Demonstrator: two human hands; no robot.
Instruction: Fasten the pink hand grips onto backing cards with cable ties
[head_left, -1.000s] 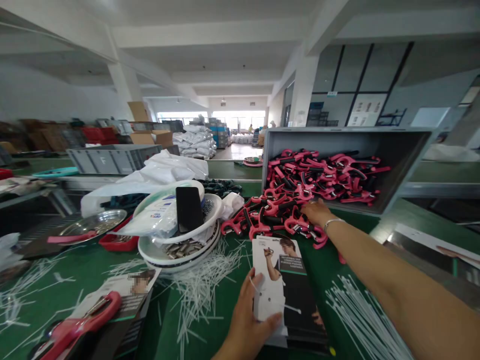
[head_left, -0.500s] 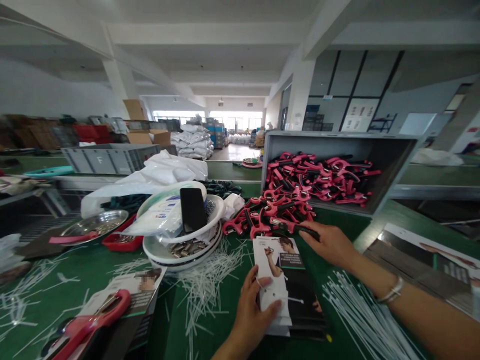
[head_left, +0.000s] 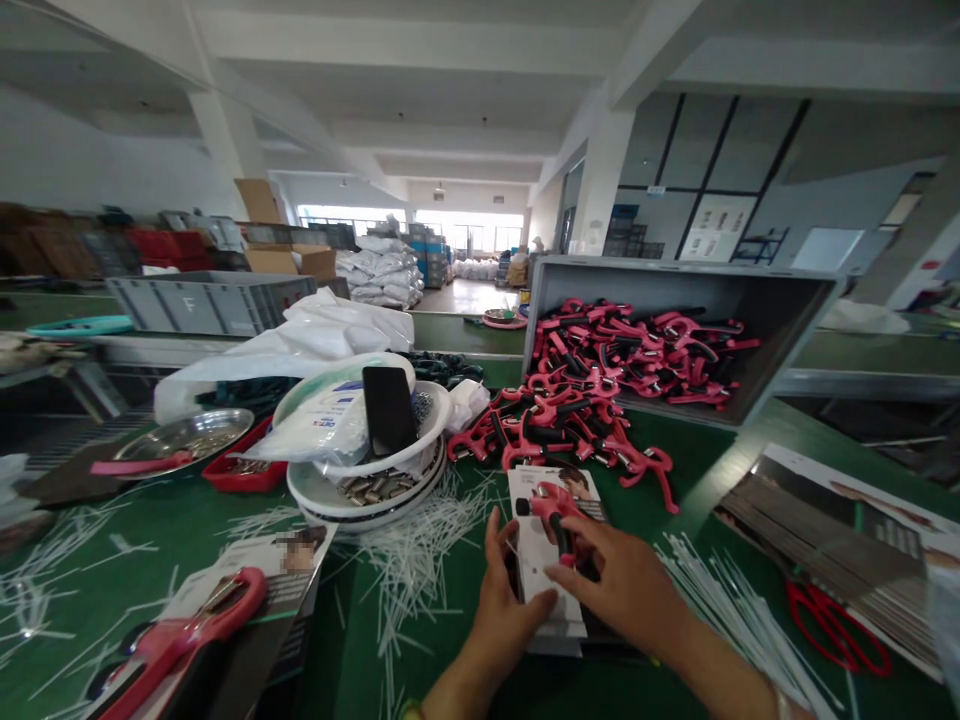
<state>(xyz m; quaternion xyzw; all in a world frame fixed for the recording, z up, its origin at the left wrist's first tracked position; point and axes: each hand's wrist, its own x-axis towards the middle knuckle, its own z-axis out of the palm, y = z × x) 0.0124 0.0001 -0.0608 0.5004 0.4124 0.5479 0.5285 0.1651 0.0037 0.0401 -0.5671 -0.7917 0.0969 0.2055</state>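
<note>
A pink-and-black hand grip exerciser (head_left: 556,508) lies against the upper part of a printed backing card (head_left: 534,572), with my right hand (head_left: 626,580) closed round its lower end. My left hand (head_left: 504,600) grips the card's left edge, thumb over its front and fingers along the side. More backing cards seem to lie beneath this one, mostly covered by my hands. Just beyond the card is a heap of loose hand grip exercisers (head_left: 540,425). White cable ties (head_left: 739,600) lie in a bundle to the right of my right hand.
A grey crate (head_left: 780,350) tipped on its side holds many more exercisers. Red-handled scissors (head_left: 836,625) lie by a stack of cards (head_left: 840,540) at right. White bowls (head_left: 322,490) with metal parts, a phone (head_left: 388,410) and a carded exerciser (head_left: 191,640) are left. Cut tie scraps (head_left: 420,570) litter the table.
My right hand has brought an exerciser from the heap back onto the card. Another exerciser now sticks out at the heap's right. My left hand stays on the card.
</note>
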